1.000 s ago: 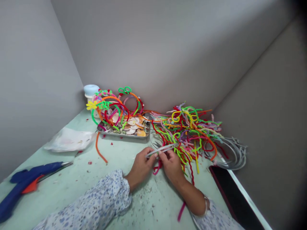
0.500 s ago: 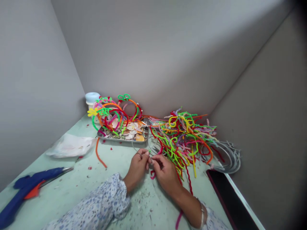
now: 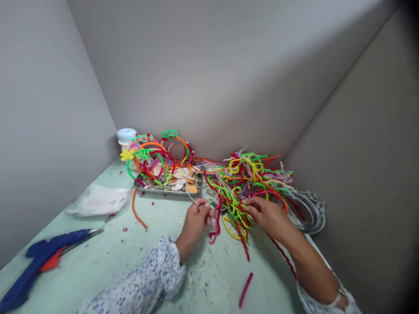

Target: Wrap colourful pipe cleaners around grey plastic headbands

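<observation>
shells (image 3: 178, 179) in tray (image 3: 170, 191)

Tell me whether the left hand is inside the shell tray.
No, the left hand is outside the shell tray, holding a pale hoop.

The person wears pale sleeves (image 3: 131, 279) with many small blue spots, gathered cuffs, and one light bracelet (image 3: 337, 299).
</observation>
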Demonstrator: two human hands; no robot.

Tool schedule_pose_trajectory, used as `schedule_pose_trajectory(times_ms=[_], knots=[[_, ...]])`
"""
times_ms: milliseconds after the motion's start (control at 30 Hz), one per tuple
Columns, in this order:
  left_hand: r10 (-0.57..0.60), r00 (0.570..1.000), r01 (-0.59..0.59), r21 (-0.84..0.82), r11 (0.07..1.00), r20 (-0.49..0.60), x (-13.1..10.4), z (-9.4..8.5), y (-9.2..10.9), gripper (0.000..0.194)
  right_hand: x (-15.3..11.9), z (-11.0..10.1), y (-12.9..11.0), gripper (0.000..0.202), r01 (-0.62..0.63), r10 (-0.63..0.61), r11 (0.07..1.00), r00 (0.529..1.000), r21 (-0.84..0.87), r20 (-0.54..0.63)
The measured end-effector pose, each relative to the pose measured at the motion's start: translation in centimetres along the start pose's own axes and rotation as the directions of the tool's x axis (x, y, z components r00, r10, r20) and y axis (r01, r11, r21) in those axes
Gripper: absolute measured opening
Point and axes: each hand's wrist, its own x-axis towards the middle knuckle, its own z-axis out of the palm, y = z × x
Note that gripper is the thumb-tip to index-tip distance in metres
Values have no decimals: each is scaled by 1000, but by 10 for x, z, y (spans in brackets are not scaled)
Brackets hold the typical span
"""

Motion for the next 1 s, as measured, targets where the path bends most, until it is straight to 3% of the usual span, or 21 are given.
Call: schedule_pose_trajectory(times_ms=[167, 333, 467, 600, 733, 833, 1000], knots=[[-12, 999, 12, -6, 1000, -40, -5, -2, -7, 31, -6, 14, -14, 17, 34, -23, 996, 991, -79, 129], [-11, 995, 16, 51, 999, -104, -11, -6, -9, 34, -8, 34, -23, 15, 2, 28, 973, 992, -232, 124], [-1, 993, 8, 67, 998, -118, -15, -6, -10, 35, -5, 30, -17, 16, 19, 11, 977, 990, -212, 139], [-12, 992, 21, 72, 997, -123, -18, -4, -11, 37, -2, 11, -6, 19, 8, 1, 998, 988, -58, 155], [-47, 993, 57, 93, 994, -105, -20, -3, -15, 39, -3, -12, -2, 24, -26, -28, 971, 974, 237, 223], [-53, 994, 63, 102, 993, -97, -19, -3, -16, 39, -8, -27, -1, 27, -124, -14, 878, 959, 463, 283], [-61, 995, 68, 96, 993, -79, -18, -4, -15, 38, -11, -40, 6, 27, -187, 6, 639, 971, 746, 238]])
